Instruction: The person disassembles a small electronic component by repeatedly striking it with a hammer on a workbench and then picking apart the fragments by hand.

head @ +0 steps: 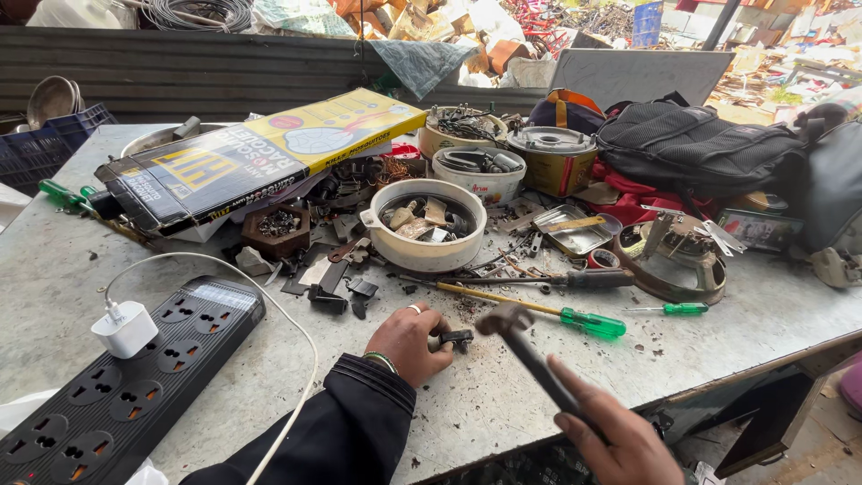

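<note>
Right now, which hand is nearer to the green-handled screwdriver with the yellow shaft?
The right hand, gripping a hammer, sits just below the screwdriver. The left hand rests farther off to its left, pinning a small black part.

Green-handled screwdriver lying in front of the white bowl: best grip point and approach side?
Grip the long screwdriver by its translucent green handle, at its right end, near the small hammer in the right hand. Come from above, fingers across the handle: it lies flat on the table, and the handle is the thickest part. The thin yellow shaft points left toward the left hand and offers little to hold.
</note>
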